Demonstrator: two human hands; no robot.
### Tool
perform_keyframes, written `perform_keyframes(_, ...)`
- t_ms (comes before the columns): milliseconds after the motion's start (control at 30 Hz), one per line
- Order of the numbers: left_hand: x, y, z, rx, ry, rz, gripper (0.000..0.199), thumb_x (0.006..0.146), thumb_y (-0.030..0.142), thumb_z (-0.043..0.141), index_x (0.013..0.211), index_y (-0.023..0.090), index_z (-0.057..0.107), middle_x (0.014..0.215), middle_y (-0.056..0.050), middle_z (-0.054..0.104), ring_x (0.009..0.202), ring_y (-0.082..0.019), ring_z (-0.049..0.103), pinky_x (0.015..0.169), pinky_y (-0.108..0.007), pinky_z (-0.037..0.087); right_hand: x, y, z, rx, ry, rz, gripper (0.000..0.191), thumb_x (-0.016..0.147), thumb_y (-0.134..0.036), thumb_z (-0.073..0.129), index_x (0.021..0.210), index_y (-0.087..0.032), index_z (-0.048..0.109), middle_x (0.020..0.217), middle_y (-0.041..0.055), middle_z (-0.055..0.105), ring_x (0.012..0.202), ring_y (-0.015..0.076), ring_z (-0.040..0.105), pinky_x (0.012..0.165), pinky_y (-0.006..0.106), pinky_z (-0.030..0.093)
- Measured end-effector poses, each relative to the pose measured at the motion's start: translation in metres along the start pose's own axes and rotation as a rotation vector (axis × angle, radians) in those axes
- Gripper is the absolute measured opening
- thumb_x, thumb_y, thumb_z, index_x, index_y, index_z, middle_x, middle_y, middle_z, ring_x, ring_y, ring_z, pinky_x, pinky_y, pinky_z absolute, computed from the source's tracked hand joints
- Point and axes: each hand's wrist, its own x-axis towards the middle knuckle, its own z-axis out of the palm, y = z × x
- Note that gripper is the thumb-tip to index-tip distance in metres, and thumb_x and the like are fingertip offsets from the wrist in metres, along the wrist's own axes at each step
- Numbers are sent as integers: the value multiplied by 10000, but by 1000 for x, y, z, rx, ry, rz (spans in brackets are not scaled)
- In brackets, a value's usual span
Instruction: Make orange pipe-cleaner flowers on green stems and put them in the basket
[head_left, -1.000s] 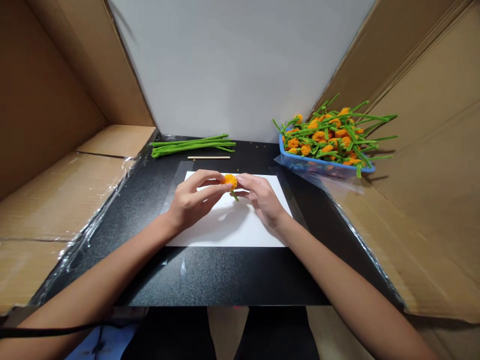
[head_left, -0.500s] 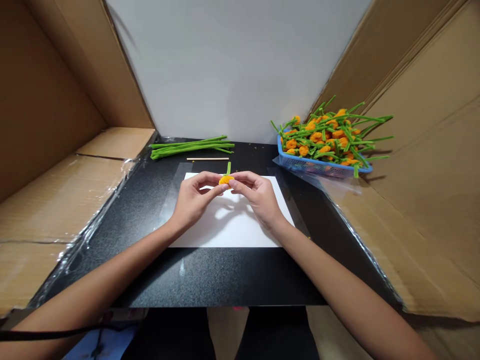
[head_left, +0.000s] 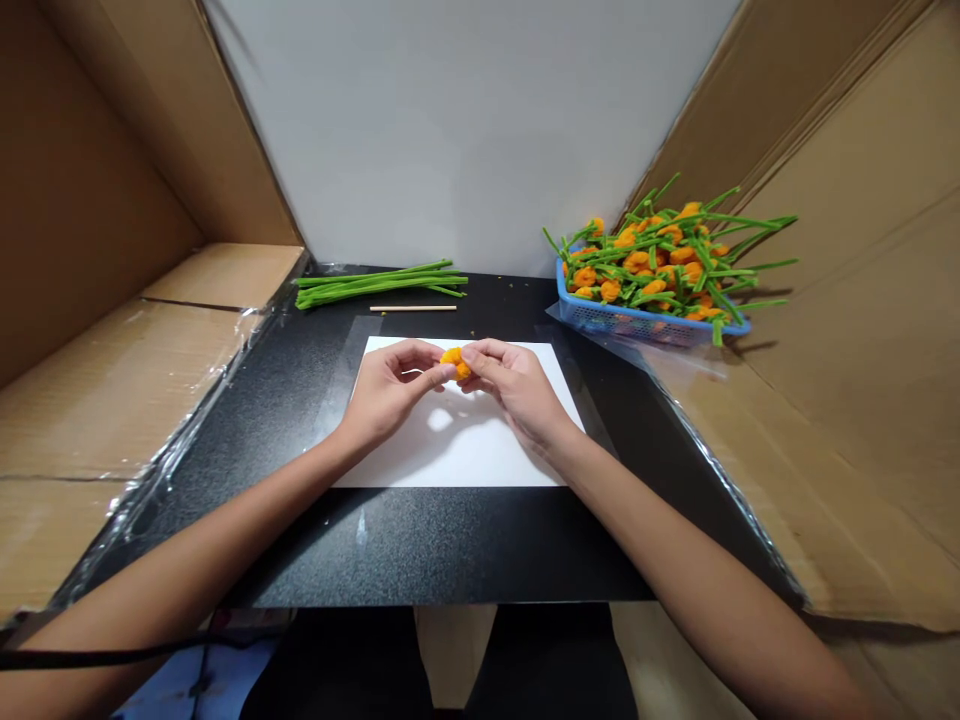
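Both hands pinch one small orange pipe-cleaner pumpkin [head_left: 454,362] between thumbs and fingertips, held above a white sheet [head_left: 442,450]. My left hand [head_left: 391,390] grips its left side, and my right hand [head_left: 517,385] closes on its right side. The orange coils face me, and its green stem is out of sight. The hands' shadow falls on the sheet beneath.
A thin wooden stick [head_left: 412,309] lies behind the sheet. Beyond it rests a bundle of green pipe cleaners [head_left: 375,284]. At the back right, a blue basket [head_left: 637,326] is heaped with similar orange and green pieces. Cardboard walls [head_left: 847,300] flank the black table [head_left: 420,550].
The orange piece has been turned, so its green stem no longer shows upright. My right thumb has shifted up over it. The view has tilted slightly.
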Motion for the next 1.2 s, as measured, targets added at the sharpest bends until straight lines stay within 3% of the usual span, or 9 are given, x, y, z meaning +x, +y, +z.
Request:
perform_keyframes(167,1,-3,0,19,-20,-47,332,645,374,900,808,136,736,770,-47,733,692,-148,677,646,-255,570,-1,1,2,-69,-25,-4,385,685,-508,847,824,-160,755,742,43,730,707,154,641,691,282,480)
perform_keyframes(400,-5,-8,3,165,35,174,239,701,299,868,807,149,715,793,-25,714,705,-127,659,694,-246,565,0,4,2,-90,50,-62,385,642,-511,871,759,-162,757,718,36,710,658,135,582,667,289,477)
perform_keyframes(633,2,-11,0,-14,-7,-53,346,677,400,872,848,135,729,799,-52,734,712,-157,677,671,-274,562,2,7,0,-5,-17,8,375,633,-448,897,859,-174,777,813,44,737,713,137,611,716,299,480)
perform_keyframes(833,1,-10,2,-148,-10,-111,355,611,381,919,796,140,735,739,-39,735,674,-142,655,667,-256,530,3,5,-2,-66,-19,-45,350,630,-415,899,844,-162,785,755,39,736,670,135,598,676,290,469)
perform_keyframes(1067,0,-14,2,-187,47,-185,360,711,461,849,843,138,764,821,-59,742,719,-130,633,693,-235,502,2,3,-1,110,-60,72,274,772,-442,791,835,-175,776,793,50,746,745,156,664,768,295,523)
perform_keyframes(1200,3,-16,-2,-183,66,-172,397,856,526,679,910,138,747,879,-94,738,795,-182,659,692,-279,530,3,1,-3,219,-29,123,242,737,-422,824,812,-199,766,838,39,752,803,168,669,830,312,534)
